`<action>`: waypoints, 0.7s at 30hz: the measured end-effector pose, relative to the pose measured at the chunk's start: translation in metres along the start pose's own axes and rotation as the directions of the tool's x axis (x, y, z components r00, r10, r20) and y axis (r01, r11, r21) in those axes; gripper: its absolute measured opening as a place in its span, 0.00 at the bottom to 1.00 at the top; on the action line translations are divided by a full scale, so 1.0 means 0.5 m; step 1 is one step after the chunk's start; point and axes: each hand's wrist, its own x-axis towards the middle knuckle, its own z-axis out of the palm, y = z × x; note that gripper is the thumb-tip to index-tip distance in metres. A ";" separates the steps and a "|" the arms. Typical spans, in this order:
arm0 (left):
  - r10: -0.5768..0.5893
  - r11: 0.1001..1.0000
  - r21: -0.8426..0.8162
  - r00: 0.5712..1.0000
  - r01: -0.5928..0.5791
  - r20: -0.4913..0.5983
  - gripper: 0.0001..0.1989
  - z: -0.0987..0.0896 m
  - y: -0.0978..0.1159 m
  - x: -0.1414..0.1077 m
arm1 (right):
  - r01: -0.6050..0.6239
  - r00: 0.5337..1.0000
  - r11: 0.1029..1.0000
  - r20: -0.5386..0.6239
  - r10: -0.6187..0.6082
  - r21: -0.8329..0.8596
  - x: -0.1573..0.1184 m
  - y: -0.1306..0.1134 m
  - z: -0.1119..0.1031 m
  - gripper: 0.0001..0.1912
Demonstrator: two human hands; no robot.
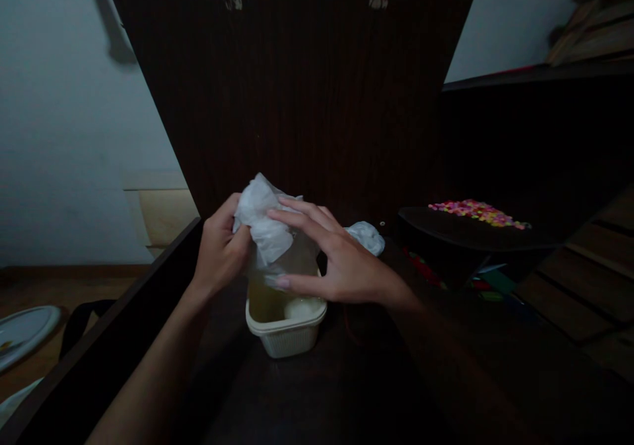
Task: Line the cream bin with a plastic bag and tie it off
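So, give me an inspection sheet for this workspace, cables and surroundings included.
Surface: dark tabletop, dimly lit.
Work items: crumpled white plastic above an open pale container with a pale object inside.
Clutter: crumpled pale bundle beyond the container, to its right; small multicoloured pieces on a dark ledge farther right.
Hands: left hand grips the white plastic; right hand is spread at it.
Cables: nothing clearly seen.
Surroundings: tall dark panel ahead, pale wall at left.

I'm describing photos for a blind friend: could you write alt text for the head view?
The left hand grips a crumpled whitish bag over a pale tub, the right hand spread across the bag. A rounded white shape shows in the tub; small multicoloured pieces lie to the right.
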 end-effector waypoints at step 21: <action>0.571 0.793 0.293 0.820 -0.534 -0.052 0.01 0.037 -0.015 -0.001 | -0.024 0.927 0.456 -0.151 0.344 0.890 0.043 0.073 0.046 0.21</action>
